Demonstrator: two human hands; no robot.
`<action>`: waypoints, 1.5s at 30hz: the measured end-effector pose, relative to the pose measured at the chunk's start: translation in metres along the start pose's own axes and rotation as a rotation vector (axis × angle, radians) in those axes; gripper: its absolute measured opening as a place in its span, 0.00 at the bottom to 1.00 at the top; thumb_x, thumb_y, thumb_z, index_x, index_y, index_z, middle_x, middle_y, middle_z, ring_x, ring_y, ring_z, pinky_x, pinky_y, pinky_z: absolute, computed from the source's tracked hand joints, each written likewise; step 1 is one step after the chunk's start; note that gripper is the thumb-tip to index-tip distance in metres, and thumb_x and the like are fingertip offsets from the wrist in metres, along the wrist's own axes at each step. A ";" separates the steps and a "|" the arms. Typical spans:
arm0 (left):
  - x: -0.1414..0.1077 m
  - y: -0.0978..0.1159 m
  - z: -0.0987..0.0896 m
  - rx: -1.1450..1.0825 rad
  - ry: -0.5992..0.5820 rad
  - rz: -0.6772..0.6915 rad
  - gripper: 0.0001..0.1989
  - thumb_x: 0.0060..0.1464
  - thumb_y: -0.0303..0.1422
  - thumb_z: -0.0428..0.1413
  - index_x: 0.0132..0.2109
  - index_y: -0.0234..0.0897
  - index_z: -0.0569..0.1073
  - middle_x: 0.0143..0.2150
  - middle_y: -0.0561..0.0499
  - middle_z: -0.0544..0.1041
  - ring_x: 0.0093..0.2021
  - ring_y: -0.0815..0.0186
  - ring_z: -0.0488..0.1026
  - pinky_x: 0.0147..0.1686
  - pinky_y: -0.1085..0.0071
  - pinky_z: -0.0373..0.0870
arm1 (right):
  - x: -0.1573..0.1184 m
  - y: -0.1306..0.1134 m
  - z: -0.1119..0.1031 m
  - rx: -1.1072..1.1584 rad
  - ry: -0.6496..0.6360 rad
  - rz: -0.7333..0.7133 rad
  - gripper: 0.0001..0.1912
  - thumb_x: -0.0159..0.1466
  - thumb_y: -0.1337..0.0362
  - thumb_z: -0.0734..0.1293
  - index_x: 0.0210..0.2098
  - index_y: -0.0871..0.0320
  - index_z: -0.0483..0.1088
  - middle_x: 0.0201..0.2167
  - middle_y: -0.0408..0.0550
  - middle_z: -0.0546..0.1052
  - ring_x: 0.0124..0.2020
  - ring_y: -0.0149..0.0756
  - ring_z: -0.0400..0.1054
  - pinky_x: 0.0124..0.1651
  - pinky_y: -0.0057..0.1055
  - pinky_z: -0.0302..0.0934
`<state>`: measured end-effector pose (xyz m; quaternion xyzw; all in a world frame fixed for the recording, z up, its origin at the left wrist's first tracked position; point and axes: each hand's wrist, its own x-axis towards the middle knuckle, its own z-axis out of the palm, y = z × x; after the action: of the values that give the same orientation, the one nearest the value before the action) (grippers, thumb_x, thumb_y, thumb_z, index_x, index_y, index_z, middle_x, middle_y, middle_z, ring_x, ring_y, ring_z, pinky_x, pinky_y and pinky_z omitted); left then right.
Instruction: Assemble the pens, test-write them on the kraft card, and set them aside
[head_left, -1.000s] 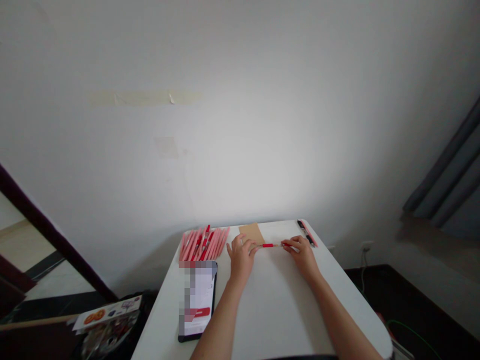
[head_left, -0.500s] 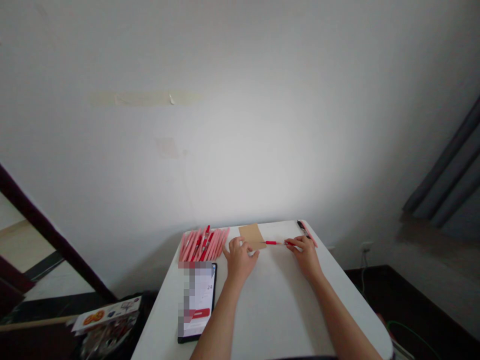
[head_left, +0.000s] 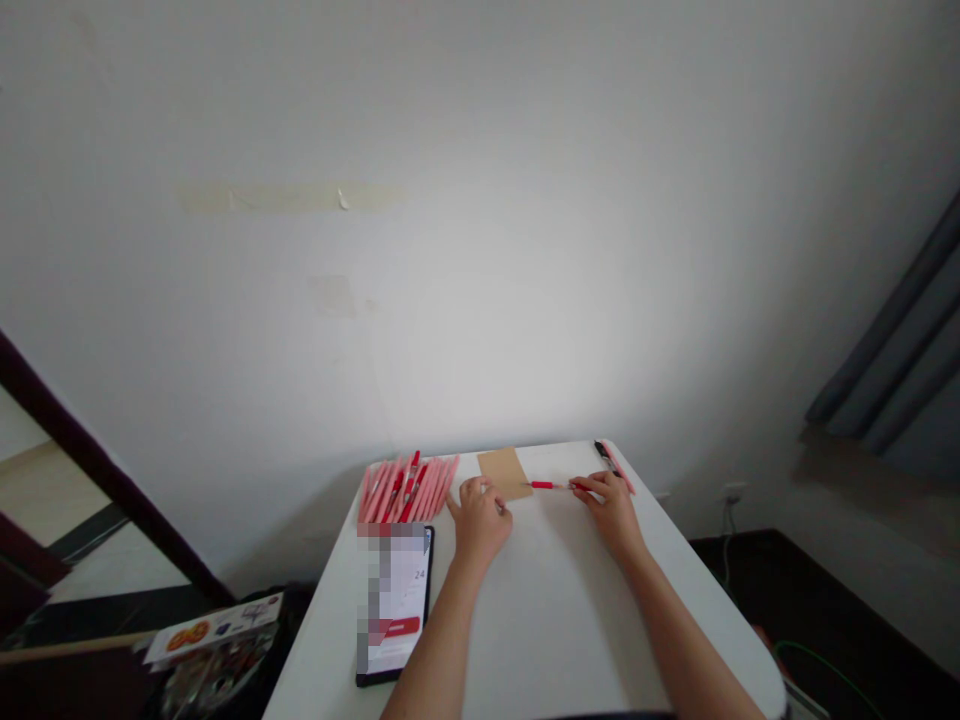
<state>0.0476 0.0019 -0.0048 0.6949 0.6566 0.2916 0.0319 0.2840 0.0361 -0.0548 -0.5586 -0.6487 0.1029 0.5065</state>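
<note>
My right hand (head_left: 611, 508) is closed in a pinch on the right end of a red pen (head_left: 542, 485); the pen lies roughly level from side to side at the far part of the white table (head_left: 551, 610), its thin tip pointing left and reaching the right edge of a square of brown paper (head_left: 504, 472); my left hand (head_left: 482, 518) is at the near left edge of that paper, fingers curled and thumb bent in toward them, apart from the pen; something small and dark shows by its fingertips, but I cannot tell whether I grip it or how far the fingers are parted.

To the left of my left hand is a row of pink and red pens (head_left: 409, 488), packed side by side; just nearer to me lies a phone (head_left: 401, 600) with a lit screen, partly blurred out, its lower right side beside my left forearm; at the far right corner of the table, beyond my right hand, a black pen (head_left: 601, 450) and a pink stick (head_left: 624, 478) lie slantwise next to each other.

A pale wall (head_left: 510, 250) rises behind the table; a grey curtain (head_left: 900, 370) hangs at the right; a printed box (head_left: 214, 628) sits low on the left.
</note>
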 end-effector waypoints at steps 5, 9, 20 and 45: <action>0.002 -0.002 0.003 -0.038 0.068 -0.003 0.04 0.49 0.28 0.55 0.33 0.40 0.74 0.52 0.48 0.71 0.58 0.57 0.62 0.59 0.47 0.50 | 0.000 -0.001 0.001 -0.001 0.003 -0.006 0.20 0.61 0.47 0.62 0.36 0.52 0.80 0.35 0.53 0.72 0.41 0.44 0.63 0.49 0.42 0.57; 0.004 -0.003 0.005 -0.075 0.097 -0.011 0.02 0.51 0.31 0.56 0.34 0.40 0.74 0.52 0.48 0.71 0.57 0.58 0.63 0.59 0.48 0.52 | 0.000 -0.002 0.001 -0.017 -0.009 -0.002 0.20 0.61 0.47 0.62 0.36 0.53 0.80 0.35 0.53 0.73 0.41 0.44 0.63 0.49 0.42 0.56; 0.006 -0.005 0.008 -0.128 0.140 -0.047 0.05 0.53 0.34 0.56 0.33 0.39 0.74 0.52 0.47 0.72 0.56 0.57 0.64 0.58 0.49 0.55 | -0.002 -0.007 0.000 -0.024 -0.038 -0.014 0.19 0.62 0.48 0.62 0.36 0.51 0.80 0.35 0.52 0.72 0.41 0.44 0.64 0.50 0.42 0.57; 0.007 -0.001 0.010 -0.223 0.090 -0.092 0.08 0.54 0.36 0.54 0.32 0.40 0.75 0.53 0.46 0.72 0.57 0.56 0.65 0.61 0.38 0.46 | -0.003 -0.015 0.001 0.007 -0.075 -0.027 0.15 0.60 0.50 0.64 0.35 0.49 0.80 0.35 0.51 0.72 0.41 0.43 0.64 0.50 0.41 0.58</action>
<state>0.0509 0.0116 -0.0110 0.6425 0.6520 0.3918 0.0926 0.2731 0.0286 -0.0468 -0.5438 -0.6744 0.1188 0.4852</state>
